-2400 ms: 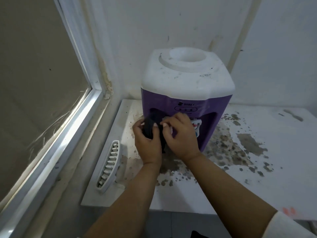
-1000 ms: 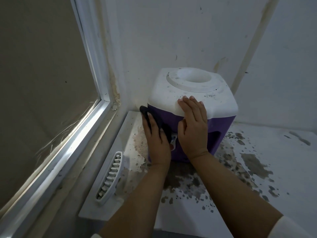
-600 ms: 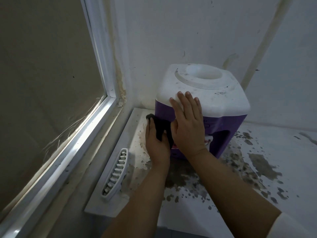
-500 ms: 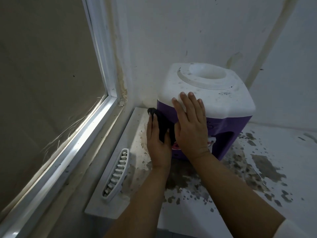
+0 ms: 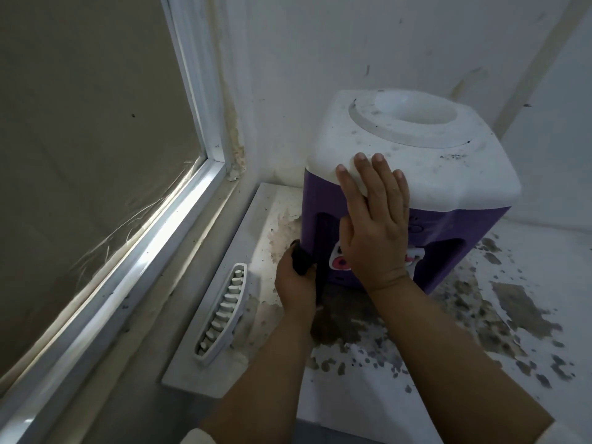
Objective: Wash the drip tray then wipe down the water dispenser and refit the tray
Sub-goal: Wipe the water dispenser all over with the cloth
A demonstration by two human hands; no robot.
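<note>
1. Fingers point(image 5: 362, 174) of the right hand point(image 5: 374, 225) lie straight and flat, tips on the white top of the water dispenser point(image 5: 448, 174), palm against its purple front.
2. Left hand point(image 5: 296, 280) curls round a dark cloth point(image 5: 301, 261), pressing it to the dispenser's lower left corner.
3. White top looks grimy with dark specks around the round bottle well; a red tap shows partly under the right wrist.
4. Drip tray point(image 5: 222, 310), white and slotted, lies apart from the dispenser on the left of the counter point(image 5: 525, 318), near the window frame point(image 5: 134, 261).
5. Dark stains blotch the counter near and right of the dispenser.
6. Both forearms reach in from the near edge.
</note>
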